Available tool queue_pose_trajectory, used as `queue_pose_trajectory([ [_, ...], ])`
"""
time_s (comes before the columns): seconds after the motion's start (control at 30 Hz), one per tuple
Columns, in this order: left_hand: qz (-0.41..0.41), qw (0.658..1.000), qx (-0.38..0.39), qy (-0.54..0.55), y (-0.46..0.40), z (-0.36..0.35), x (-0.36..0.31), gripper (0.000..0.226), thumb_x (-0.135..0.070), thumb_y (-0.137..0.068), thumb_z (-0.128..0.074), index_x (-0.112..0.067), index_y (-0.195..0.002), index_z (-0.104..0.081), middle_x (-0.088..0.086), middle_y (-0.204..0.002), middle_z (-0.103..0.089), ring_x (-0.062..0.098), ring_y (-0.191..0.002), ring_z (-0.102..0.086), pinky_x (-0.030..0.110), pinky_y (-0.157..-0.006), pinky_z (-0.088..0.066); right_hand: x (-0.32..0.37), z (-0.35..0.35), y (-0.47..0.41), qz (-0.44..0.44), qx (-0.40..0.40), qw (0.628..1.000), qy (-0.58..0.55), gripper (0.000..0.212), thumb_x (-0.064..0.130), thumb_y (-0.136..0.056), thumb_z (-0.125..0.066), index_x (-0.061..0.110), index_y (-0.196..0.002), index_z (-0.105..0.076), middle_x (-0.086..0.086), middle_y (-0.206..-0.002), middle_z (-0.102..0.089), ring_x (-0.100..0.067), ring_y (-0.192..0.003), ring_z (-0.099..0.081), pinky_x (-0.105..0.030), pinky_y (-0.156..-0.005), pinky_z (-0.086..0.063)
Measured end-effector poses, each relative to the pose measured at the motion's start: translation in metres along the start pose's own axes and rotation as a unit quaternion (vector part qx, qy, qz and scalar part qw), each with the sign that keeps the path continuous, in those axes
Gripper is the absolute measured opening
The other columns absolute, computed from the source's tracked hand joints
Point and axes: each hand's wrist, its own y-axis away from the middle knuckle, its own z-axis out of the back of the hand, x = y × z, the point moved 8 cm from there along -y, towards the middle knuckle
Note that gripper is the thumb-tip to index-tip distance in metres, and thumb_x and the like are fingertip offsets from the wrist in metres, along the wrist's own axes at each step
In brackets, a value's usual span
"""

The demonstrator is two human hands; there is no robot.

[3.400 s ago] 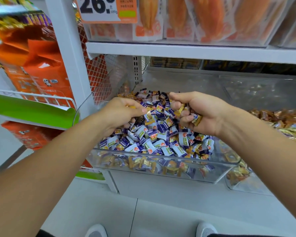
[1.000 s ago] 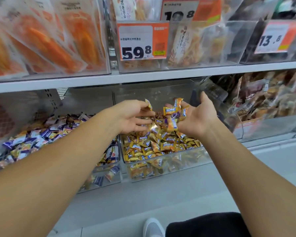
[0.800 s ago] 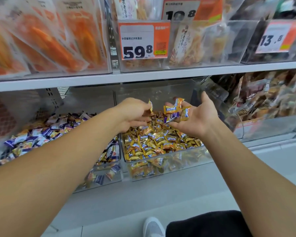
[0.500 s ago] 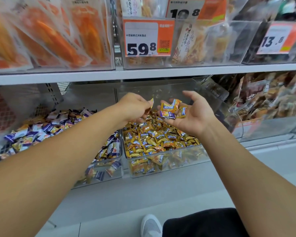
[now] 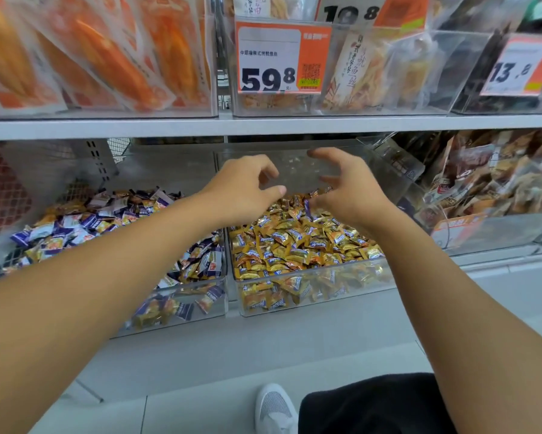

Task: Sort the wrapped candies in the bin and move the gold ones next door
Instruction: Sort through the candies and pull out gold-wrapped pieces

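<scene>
Gold candies (image 5: 297,242) fill clear bin (image 5: 313,296), centre frame; mixed purple-white candies (image 5: 85,223) in bin (image 5: 182,308) just left. Both hands above gold pile: left hand (image 5: 241,189) and right hand (image 5: 348,189) fingers loosely spread, curved, holding nothing. Price tag (image 5: 279,57) upper centre.

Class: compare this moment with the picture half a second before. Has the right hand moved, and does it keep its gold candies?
Yes. The right hand has turned palm-down over the gold-candy bin, fingers spread, holding nothing; the candies it cupped are gone.
</scene>
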Motion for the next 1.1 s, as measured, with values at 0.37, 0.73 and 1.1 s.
queue_pose_trajectory([
  [0.37, 0.151, 0.976, -0.154, -0.001, 0.118, 0.1, 0.164, 0.014, -0.018, -0.098, -0.059, -0.028, -0.091, -0.066, -0.003, -0.089, -0.068, 0.009, -0.07, -0.06, 0.022, -0.06, -0.041, 0.094, -0.132, -0.016, 0.033, 0.021, 0.989, -0.145, 0.045, -0.029, -0.074, -0.041, -0.002, -0.093, -0.071, -0.02, -0.093, -0.072, -0.027, -0.09, -0.071, -0.025, -0.077, -0.057],
  [0.73, 0.11, 0.984, 0.042, -0.134, 0.114, 0.076, 0.184, 0.009, -0.029, -0.092, -0.069, -0.023, -0.087, -0.067, -0.008, -0.079, -0.066, 0.003, -0.064, -0.057, 0.02, -0.057, -0.039, 0.141, -0.16, 0.013, 0.25, 0.175, 0.906, 0.292, 0.028, 0.006, -0.087, -0.064, 0.025, -0.105, -0.075, 0.002, -0.103, -0.072, -0.02, -0.097, -0.065, -0.038, -0.084, -0.055],
  [1.1, 0.26, 0.92, 0.282, 0.079, 0.168, 0.043, 0.233, 0.031, -0.05, -0.077, -0.077, -0.022, -0.091, -0.078, 0.022, -0.087, -0.07, 0.024, -0.073, -0.061, 0.038, -0.071, -0.057, 0.08, -0.251, 0.035, -0.042, 0.485, 0.837, 0.25, 0.06, -0.005, -0.097, -0.023, 0.028, -0.137, -0.053, -0.003, -0.125, -0.064, -0.027, -0.081, -0.071, -0.047, -0.083, -0.06],
])
